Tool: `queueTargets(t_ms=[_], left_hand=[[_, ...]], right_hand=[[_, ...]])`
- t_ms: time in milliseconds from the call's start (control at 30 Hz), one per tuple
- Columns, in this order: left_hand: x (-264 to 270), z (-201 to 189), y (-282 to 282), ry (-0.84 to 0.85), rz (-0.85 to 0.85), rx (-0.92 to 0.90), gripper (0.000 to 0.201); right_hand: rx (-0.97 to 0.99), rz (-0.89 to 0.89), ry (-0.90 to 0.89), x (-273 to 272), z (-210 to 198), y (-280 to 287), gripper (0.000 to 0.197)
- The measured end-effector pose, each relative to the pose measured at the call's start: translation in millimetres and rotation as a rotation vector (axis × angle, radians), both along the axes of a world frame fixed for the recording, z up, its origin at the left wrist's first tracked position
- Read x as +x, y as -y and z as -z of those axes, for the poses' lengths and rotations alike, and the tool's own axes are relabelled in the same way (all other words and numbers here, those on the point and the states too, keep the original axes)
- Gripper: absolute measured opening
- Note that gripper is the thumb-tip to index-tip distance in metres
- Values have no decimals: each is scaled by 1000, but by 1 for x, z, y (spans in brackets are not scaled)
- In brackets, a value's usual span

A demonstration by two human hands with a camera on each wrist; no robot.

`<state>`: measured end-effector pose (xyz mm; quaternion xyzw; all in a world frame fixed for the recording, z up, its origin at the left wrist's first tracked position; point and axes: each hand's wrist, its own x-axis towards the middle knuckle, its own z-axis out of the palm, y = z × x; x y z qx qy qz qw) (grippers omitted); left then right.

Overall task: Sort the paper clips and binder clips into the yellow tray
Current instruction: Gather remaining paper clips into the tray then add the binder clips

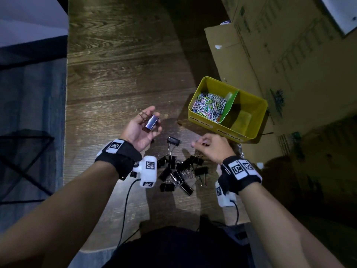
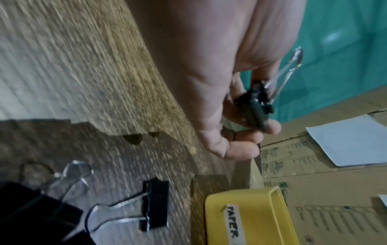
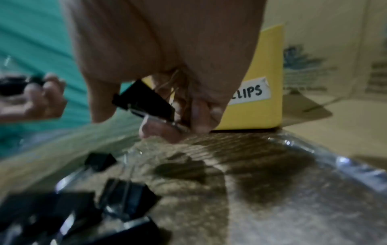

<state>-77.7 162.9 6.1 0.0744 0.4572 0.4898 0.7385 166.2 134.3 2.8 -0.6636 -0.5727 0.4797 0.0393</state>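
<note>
My left hand [image 1: 156,119] is palm up over the wooden floor, its fingers curled round a black binder clip [image 1: 151,122] with its wire handles pointing away [image 2: 256,102]. My right hand [image 1: 201,143] hovers just in front of the yellow tray [image 1: 212,130] and pinches another black binder clip [image 3: 146,101]. The tray's left compartment holds several coloured paper clips [image 1: 209,107]. Right of the green divider [image 1: 229,105] the compartment shows only its bare bottom. A pile of black binder clips [image 1: 179,171] lies between my wrists, and one clip [image 1: 173,141] lies apart from it.
Large cardboard boxes [image 1: 280,64] stand close behind and to the right of the tray. A blue-grey rug [image 1: 32,93] borders the floor on the left. Camera cables trail from both wrists toward my body. A clear plastic sheet [image 3: 314,149] lies on the floor at right.
</note>
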Motion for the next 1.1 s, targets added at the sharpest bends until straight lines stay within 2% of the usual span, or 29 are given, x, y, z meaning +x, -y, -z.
queueTargets(t_ms=[67, 133, 300, 400, 500, 567, 667, 733, 867, 900, 1000, 1100], left_hand=[[10, -4, -2, 37, 27, -19, 29], [17, -6, -5, -85, 108, -58, 41], [36, 0, -2, -837, 552, 70, 41], [46, 12, 2, -1115, 810, 171, 43], [48, 28, 3, -1333, 868, 176, 35], [47, 38, 5, -1416, 893, 148, 38], [45, 46, 7, -1422, 867, 200, 29], [37, 52, 8, -1410, 838, 219, 26], [25, 56, 8, -1419, 806, 219, 25], [24, 54, 7, -1375, 760, 216, 23], [28, 39, 0, -1185, 625, 188, 17], [46, 13, -12, -834, 455, 136, 12]], right_hand=[[-62, -153, 145, 1, 9, 5, 36], [-15, -208, 229, -3, 14, 10, 26], [73, -140, 225, 2, 26, 16, 19], [159, -22, 131, 17, 17, 13, 17], [159, 113, -16, 29, 1, 10, 20], [92, 281, -256, 30, -12, 10, 22], [33, 541, -603, 30, -35, 10, 21], [86, 602, -623, 37, -44, 1, 15], [266, 775, -406, 59, -45, -25, 3], [304, 822, -358, 63, -45, -31, 9], [319, 806, -234, 65, -46, -48, 30], [284, 682, -95, 60, -35, -58, 31]])
